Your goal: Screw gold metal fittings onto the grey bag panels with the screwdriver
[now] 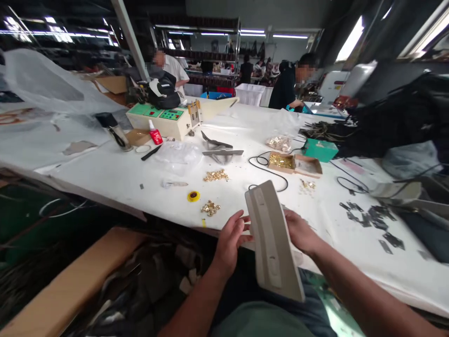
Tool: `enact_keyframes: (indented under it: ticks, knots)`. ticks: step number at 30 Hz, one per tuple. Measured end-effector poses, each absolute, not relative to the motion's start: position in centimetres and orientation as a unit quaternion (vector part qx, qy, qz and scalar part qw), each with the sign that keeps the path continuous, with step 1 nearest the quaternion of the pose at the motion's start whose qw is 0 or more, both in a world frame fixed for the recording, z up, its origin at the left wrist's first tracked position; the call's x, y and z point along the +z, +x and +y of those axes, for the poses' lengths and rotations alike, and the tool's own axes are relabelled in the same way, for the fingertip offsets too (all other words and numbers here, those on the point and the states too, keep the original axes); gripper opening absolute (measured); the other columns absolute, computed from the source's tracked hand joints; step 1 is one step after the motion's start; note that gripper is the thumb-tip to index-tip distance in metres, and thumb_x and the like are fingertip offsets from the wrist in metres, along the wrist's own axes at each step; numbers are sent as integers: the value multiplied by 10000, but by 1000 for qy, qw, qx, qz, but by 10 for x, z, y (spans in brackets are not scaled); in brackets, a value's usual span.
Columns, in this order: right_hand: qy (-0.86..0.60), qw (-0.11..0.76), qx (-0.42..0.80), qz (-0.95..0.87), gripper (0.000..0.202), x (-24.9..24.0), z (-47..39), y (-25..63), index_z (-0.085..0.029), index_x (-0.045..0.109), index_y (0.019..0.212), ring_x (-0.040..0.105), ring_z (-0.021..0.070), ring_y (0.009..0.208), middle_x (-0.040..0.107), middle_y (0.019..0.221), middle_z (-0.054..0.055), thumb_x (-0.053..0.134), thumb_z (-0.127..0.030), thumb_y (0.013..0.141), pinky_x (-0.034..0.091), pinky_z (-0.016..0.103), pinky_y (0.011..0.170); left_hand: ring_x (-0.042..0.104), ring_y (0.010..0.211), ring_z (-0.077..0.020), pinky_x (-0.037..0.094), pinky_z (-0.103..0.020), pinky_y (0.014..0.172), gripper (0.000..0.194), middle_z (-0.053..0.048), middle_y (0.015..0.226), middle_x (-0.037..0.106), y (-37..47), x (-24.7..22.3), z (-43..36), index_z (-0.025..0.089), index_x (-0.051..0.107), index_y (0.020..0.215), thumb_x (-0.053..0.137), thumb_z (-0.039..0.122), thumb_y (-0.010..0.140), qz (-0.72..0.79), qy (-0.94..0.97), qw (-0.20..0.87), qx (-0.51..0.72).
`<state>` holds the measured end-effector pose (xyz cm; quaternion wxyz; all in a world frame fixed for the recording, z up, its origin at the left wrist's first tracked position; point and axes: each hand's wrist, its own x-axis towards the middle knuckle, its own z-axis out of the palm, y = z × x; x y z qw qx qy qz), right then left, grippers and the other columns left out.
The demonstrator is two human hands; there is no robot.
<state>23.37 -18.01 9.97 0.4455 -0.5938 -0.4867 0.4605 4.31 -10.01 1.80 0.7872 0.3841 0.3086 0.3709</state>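
we count one long beige flat panel [271,241] with a raised strip along it, held tilted before us at the near edge of the white-covered bench [114,174]. on the bench we count two heaps of small gold metal pieces, a farther heap [215,175] and a nearer heap [210,208]; one yellow round piece with a dark middle [193,196] just beside the nearer heap; one red plastic bottle with a white cap [155,133]; and one green box [320,150]. our right hand [300,230] grips the panel's right edge, its fingers mostly hidden behind it. our left hand [228,241] has its fingers loosely spread and bent at the panel's left edge; we cannot tell whether they touch it.
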Motion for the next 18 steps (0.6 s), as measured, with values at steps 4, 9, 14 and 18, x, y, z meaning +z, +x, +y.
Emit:
enact_keyframes:
  ticks: [4, 9, 14, 18]
  knots:
    - [-608, 394, 423, -544, 239, 64, -218, 216, -154, 802, 880, 712, 270, 816, 790, 898, 85, 701, -368, 843, 605, 373, 773, 713, 872, -224, 532, -282, 706, 701, -103, 1060, 758, 36, 8, -140, 170, 694, 1254, 946, 402, 642, 343, 332, 812, 335]
    - [-558, 386, 464, -569, 182, 57, -229, 238, -137, 772, 786, 677, 242, 703, 749, 746, 61, 770, -315, 748, 574, 345, 687, 709, 906, -249, 543, -334, 816, 553, -127, 1042, 775, 37, 12, -161, 124, 761, 1075, 943, 395, 629, 324, 366, 797, 356]
    - [-604, 393, 376, -583, 185, 52, -220, 226, -215, 772, 844, 690, 244, 761, 734, 802, 38, 670, -368, 871, 551, 351, 722, 625, 1200, -284, 537, -329, 906, 683, -163, 1373, 651, 38, 25, -166, 187, 676, 1291, 918, 414, 695, 409, 453, 646, 458]
    - [-652, 319, 246, -642, 194, 47, -209, 207, -292, 769, 882, 662, 244, 734, 715, 815, 32, 598, -376, 915, 511, 377, 692, 668, 1123, -302, 522, -380, 978, 582, -150, 1188, 734, 38, 32, -166, 136, 723, 1172, 858, 520, 756, 356, 483, 692, 401]
